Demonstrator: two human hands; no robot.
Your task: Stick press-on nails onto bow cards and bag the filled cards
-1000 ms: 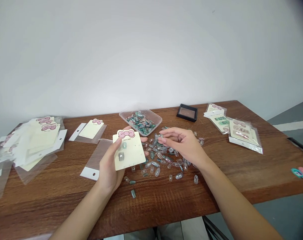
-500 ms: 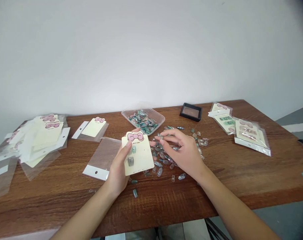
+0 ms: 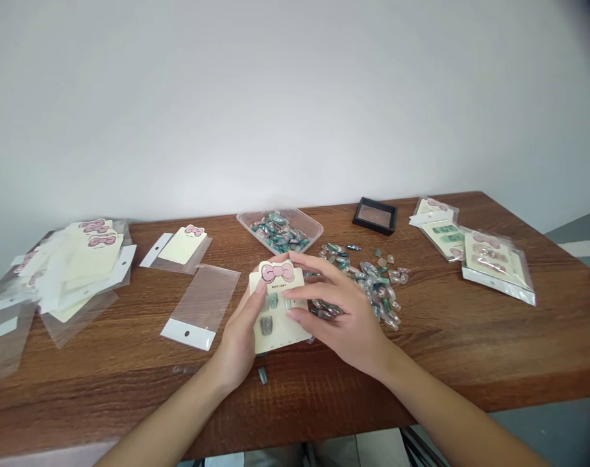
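To set the small pale nail (image 3: pixel 287 303) straight, the left hand (image 3: pixel 239 338) should hold the card (image 3: pixel 291 331) steady, its thumb over the left edge and fingers behind, while the right hand (image 3: pixel 346 311), pinching that nail between thumb and fingers at the card's face, lines it up level with its neighbour before pressing evenly. Held up over the table (image 3: pixel 129 389) between both hands, the card is cream with a pink bow (image 3: pixel 278 272) at its top, and bears a greenish nail (image 3: pixel 273 300) above a larger grey nail (image 3: pixel 266 325)

Cream bow-topped card (image 3: pixel 285 324), tilted; grey-green nails (image 3: pixel 266 325) on it.
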